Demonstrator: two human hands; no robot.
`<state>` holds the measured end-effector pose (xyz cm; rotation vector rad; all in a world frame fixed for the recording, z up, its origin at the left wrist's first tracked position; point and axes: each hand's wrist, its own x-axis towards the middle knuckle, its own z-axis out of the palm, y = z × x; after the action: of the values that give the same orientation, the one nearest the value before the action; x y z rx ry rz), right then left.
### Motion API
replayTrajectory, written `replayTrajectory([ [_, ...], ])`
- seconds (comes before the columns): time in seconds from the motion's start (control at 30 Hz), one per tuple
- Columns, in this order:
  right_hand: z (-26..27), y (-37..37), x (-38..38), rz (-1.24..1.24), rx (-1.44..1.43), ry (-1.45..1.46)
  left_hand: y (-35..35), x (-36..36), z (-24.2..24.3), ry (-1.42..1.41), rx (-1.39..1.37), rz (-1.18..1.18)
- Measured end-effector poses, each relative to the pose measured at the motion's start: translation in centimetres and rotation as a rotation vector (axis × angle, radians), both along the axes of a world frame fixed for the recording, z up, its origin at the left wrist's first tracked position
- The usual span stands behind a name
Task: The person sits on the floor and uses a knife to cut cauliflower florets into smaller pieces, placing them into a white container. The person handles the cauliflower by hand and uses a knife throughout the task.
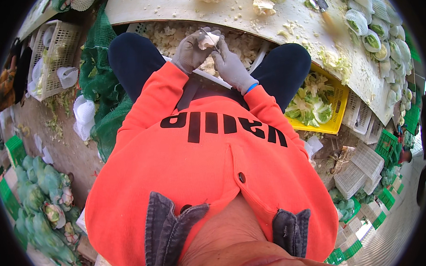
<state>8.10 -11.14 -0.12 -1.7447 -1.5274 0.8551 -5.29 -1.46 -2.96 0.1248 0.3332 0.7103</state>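
My left hand (190, 51), in a grey work glove, grips a cut piece of white cauliflower (209, 41) above the crate between my knees. My right hand (233, 67), gloved too, is close against it from the right. A thin knife blade (203, 30) shows across the piece and seems to come from my right hand; its handle is hidden by the fingers. Below both hands, a white plastic crate (211, 76) holds many cauliflower florets (171, 36). Its near rim runs in front of my lap.
A white worktable (301, 28) with scraps curves ahead, bearing cauliflower pieces (264, 6), a knife (320, 2) and net-wrapped cauliflowers (371, 39). Right of my knee stands a yellow crate (334, 125) of leaves. Green netting (106, 91) and a white crate (57, 64) lie left.
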Motion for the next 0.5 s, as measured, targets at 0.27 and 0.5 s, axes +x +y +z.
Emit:
replayTrajectory([
  [0.27,1.1,0.5,1.7,-0.146,-0.499,0.964,0.0,-0.2,-0.6,0.051,0.105,-0.076],
  [0.5,4.2,3.4,11.0,-0.549,-0.058,-0.253,1.2,-0.4,0.6,1.022,0.609,0.328],
])
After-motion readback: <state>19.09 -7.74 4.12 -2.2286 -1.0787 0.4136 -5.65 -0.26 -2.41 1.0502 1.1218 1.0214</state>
